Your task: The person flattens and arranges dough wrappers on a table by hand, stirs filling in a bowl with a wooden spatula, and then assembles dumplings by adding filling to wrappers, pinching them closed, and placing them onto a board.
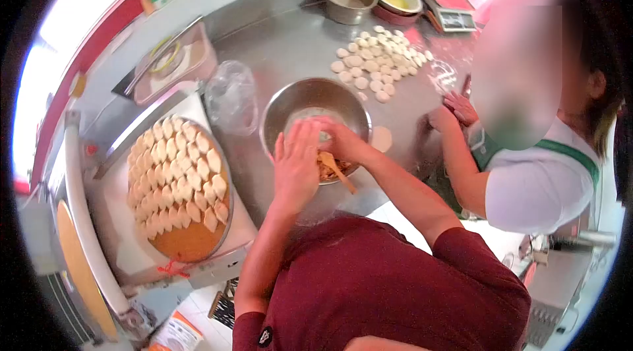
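Note:
Over the steel mixing bowl (349, 97), my left hand (297, 160) and my right hand (341, 140) are pressed together with fingers closed. A pale dumpling (323, 135) shows slightly between them; most of it is hidden by the fingers. Below my right hand, a brown filling (325, 172) lies in the bowl, with a wooden spoon (339, 172) leaning out over the near rim. One flat dough wrapper (382, 139) lies on the counter just right of the bowl.
Rows of shaped dumplings (177, 173) cover most of a round board (191, 245) at left. Small dough rounds (376, 61) are scattered behind the bowl. A plastic bag (231, 97), a metal pot (349, 1) and a scale (455, 18) stand farther back. A co-worker's hands (455, 110) are at right.

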Motion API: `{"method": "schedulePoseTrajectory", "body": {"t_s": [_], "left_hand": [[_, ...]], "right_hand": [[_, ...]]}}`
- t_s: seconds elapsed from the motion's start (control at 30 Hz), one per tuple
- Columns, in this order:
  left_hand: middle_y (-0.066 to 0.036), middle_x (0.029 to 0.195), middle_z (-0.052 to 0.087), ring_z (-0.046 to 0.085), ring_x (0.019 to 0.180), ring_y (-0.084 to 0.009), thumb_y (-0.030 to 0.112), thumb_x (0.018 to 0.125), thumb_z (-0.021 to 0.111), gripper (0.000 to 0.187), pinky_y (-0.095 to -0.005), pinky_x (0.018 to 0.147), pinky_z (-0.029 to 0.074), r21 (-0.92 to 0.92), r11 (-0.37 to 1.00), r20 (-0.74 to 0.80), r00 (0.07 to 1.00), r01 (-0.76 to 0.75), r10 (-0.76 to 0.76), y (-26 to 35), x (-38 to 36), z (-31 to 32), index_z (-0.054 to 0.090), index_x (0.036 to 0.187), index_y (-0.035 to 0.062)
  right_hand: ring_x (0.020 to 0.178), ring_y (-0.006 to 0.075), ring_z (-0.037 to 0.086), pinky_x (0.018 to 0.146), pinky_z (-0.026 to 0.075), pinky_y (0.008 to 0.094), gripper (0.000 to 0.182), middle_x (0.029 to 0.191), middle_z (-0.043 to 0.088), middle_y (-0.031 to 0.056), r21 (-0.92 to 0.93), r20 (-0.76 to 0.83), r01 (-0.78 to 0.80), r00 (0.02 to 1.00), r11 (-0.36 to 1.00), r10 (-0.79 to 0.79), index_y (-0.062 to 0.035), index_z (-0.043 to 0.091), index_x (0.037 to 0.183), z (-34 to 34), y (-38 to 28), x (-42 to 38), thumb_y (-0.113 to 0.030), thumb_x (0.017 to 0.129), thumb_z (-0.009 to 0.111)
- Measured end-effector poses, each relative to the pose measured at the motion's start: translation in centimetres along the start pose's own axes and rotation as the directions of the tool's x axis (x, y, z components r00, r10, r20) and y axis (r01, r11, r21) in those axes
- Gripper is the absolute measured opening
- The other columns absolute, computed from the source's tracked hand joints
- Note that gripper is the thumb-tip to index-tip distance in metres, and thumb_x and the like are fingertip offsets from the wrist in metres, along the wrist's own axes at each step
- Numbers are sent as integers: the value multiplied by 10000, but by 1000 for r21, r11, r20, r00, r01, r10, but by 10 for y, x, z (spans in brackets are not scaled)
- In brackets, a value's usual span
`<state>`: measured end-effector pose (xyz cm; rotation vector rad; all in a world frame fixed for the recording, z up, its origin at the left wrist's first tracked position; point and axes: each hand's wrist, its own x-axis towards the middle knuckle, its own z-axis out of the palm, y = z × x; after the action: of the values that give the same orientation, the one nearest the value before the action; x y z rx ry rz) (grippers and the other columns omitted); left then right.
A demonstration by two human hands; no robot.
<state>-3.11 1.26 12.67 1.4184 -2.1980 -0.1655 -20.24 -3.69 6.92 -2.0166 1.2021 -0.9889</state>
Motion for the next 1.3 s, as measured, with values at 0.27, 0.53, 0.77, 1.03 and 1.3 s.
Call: {"method": "schedulePoseTrajectory", "body": {"t_s": [0.27,0.53,0.77,1.03,1.3], "left_hand": [[-135,1335,419,316,1292,-311,119,791,576,546,-487,1070,207,105,992,128,988,74,-88,-18,24,3,398,1301,35],[-161,1294,436,392,1211,-332,54,751,637,473,-417,1007,334,-219,965,98,987,144,-125,-27,11,7,501,1202,10],[-158,1269,463,424,1179,-329,57,774,610,425,-389,993,353,-261,944,103,978,201,-179,-29,3,-1,517,1186,8],[-182,1244,498,458,1185,-264,261,952,461,399,-388,1004,359,-921,-134,389,829,367,-401,-26,1,21,469,1216,-39],[-161,1221,524,469,1180,-267,259,922,488,431,-405,1002,375,-696,-670,481,861,259,-168,20,12,27,439,1237,-32]], "right_hand": [[730,191,613,642,481,336,214,803,637,75,176,-253,-584,751,792,610,-36,599,941,-86,44,-49,-172,778,627],[890,323,587,763,465,412,351,918,608,129,-495,-362,-647,760,580,539,-50,588,971,-41,107,-100,-247,713,724],[837,328,595,713,473,410,315,900,617,139,-306,-306,-794,605,525,735,-46,595,914,-35,119,-100,-223,694,736],[606,130,578,547,465,269,195,713,623,61,472,-236,-521,702,711,672,-26,629,922,-88,7,-60,-168,792,663],[663,215,606,587,481,308,322,766,624,65,107,82,-393,919,913,386,-89,568,1110,-42,-66,-26,-159,803,636]]}}
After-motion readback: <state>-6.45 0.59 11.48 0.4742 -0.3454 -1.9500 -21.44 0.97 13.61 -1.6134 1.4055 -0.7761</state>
